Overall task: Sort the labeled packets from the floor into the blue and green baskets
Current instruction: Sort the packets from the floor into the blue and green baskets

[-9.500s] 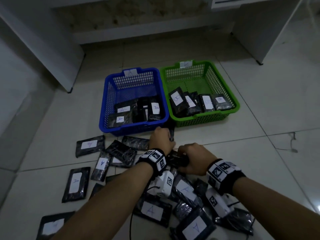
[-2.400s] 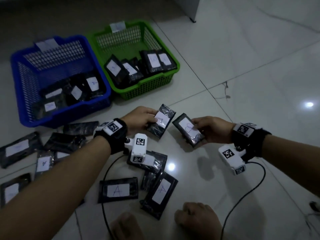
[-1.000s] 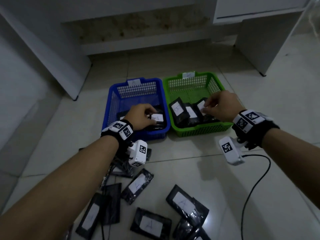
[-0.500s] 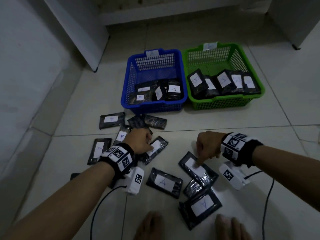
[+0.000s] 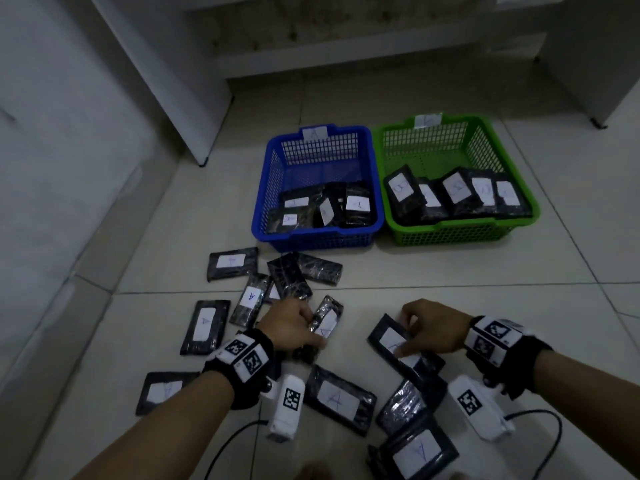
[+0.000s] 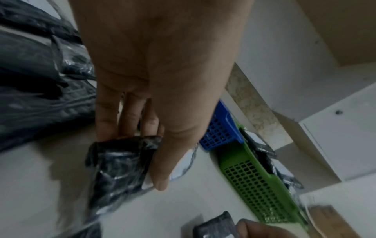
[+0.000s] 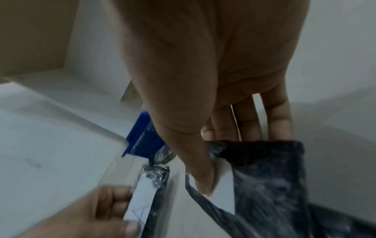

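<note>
Black packets with white labels lie scattered on the tiled floor. My left hand [image 5: 298, 329] pinches one packet [image 5: 327, 323] marked A, thumb on its label and fingers under it [image 6: 120, 162]. My right hand [image 5: 420, 332] grips the far end of another labelled packet [image 5: 393, 344], thumb pressing on the label [image 7: 223, 182]. The blue basket [image 5: 273, 188] and green basket [image 5: 485, 133] stand side by side farther back, each holding several packets.
Several more packets lie on the floor: one marked A [image 5: 339, 400] between my arms, another [image 5: 417, 452] near the bottom edge, others [image 5: 232, 263] to the left. A white cabinet leg [image 5: 202, 162] stands at the back left. Black cables trail from the wrist cameras.
Half a second ago both hands were reaching down onto packets on the floor; now each has fingers round one, and the packets' ends are lifted. The view has tilted up a little.
</note>
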